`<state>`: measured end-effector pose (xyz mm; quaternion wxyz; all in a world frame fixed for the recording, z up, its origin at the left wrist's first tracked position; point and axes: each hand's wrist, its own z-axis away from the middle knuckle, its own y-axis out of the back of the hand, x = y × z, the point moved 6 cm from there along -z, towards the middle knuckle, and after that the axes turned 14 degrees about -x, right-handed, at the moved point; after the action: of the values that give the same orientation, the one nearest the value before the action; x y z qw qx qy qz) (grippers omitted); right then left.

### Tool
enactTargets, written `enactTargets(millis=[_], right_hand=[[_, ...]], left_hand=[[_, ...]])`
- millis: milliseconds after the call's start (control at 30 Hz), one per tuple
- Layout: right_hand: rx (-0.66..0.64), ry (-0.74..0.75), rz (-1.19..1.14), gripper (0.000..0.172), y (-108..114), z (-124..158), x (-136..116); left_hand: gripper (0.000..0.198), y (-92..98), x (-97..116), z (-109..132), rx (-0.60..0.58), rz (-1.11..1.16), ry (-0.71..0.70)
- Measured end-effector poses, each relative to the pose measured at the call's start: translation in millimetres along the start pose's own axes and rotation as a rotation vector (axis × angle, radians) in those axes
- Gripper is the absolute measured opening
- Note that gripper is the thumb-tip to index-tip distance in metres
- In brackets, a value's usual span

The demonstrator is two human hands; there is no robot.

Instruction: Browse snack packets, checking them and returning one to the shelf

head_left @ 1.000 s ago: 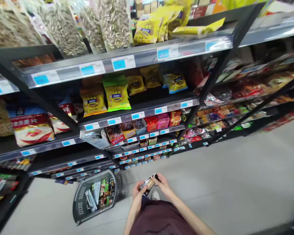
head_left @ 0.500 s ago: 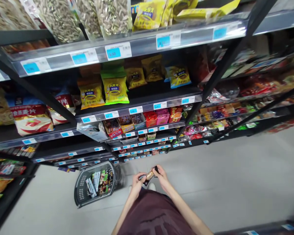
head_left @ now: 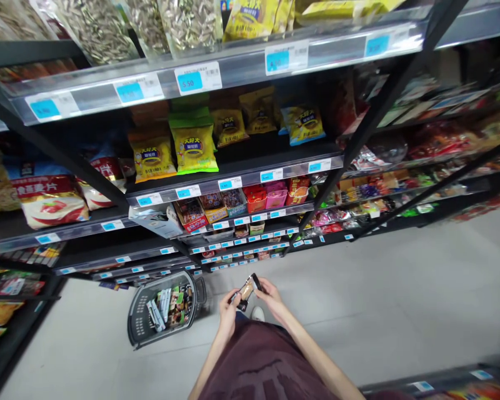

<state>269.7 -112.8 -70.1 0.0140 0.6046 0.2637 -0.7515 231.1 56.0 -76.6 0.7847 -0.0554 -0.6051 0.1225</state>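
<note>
The head view looks down on a small snack packet (head_left: 246, 290) with dark ends and a tan middle, held in the air in front of the person's dark maroon shirt (head_left: 266, 364), slanted so that its right end points up toward the shelves. The left hand (head_left: 226, 305) pinches its left end, and the right hand (head_left: 270, 295) grips near the right end with the thumb toward the wrapper; how the fingers sit underneath is hidden, so I cannot tell how firmly they press. The packet should be light, easily borne by either hand alone. Its wrapper looks like glossy film, probably a little slippery, and the tan contents may be brittle or soft; that is too small to tell. The dark ends seem the safest places to take hold, since squeezing the middle could crush what is inside. To the left, apart from the hands, a grey shopping basket (head_left: 134, 322) stands on the floor (head_left: 341, 300), with pale blue packets (head_left: 164, 304) among its goods. Yellow snack bags (head_left: 194, 145) sit on the shelf ahead.
</note>
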Motion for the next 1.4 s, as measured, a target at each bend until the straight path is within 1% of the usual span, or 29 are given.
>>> enactTargets(millis=[100, 200, 267, 333, 433, 500, 600, 700, 800, 867, 967, 1100, 1167, 1300, 1400], right_hand=[[-0.051, -0.031, -0.021, 0.046, -1, 2, 6], [-0.060, -0.037, -0.003, 0.043, -3, 2, 7], [-0.030, -0.035, 0.020, 0.042, -2, 1, 5], [-0.003, -0.036, 0.034, 0.042, -2, 1, 4], [0.017, -0.037, 0.044, 0.040, -2, 0, 2], [0.014, -0.038, 0.051, 0.040, -2, 1, 0], [-0.005, -0.044, 0.058, 0.039, -3, 1, 0], [-0.031, -0.056, 0.069, 0.038, -2, 1, 2], [-0.048, -0.067, 0.088, 0.039, -2, 0, 7], [-0.048, -0.072, 0.096, 0.039, 0, 0, 8], [-0.057, -0.072, 0.096, 0.039, 1, 0, 9], [-0.095, -0.077, 0.086, 0.041, -1, 1, 7], [-0.111, -0.084, 0.092, 0.042, -3, 1, 7], [-0.130, -0.103, 0.143, 0.042, -6, 1, 7], [-0.159, -0.123, 0.175, 0.041, -9, 1, 9]], left_hand=[[0.055, 8.0, -13, -2, 0.035, 0.082, 0.058], [0.057, 12.3, -22, -1, 0.036, 0.093, 0.062], [0.054, 10.5, -24, 0, -0.008, 0.068, 0.076], [0.051, 5.1, -25, 3, -0.082, 0.036, 0.114], [0.047, -4.6, -21, 7, -0.181, -0.001, 0.158], [0.043, -8.8, -15, 9, -0.205, -0.040, 0.141], [0.042, -11.2, -7, 10, -0.199, -0.073, 0.084], [0.043, -11.3, -4, 9, -0.183, -0.042, 0.051], [0.041, -14.4, -1, 6, -0.207, -0.013, 0.032], [0.040, -17.3, 2, 6, -0.219, 0.007, 0.033], [0.040, -19.6, 5, 6, -0.205, 0.055, 0.054], [0.040, -16.9, 5, 7, -0.164, 0.111, 0.093], [0.039, -15.1, 6, 8, -0.160, 0.085, 0.093], [0.042, -17.0, 6, 10, -0.218, 0.004, 0.066], [0.040, -17.0, 5, 11, -0.203, -0.013, 0.065]])
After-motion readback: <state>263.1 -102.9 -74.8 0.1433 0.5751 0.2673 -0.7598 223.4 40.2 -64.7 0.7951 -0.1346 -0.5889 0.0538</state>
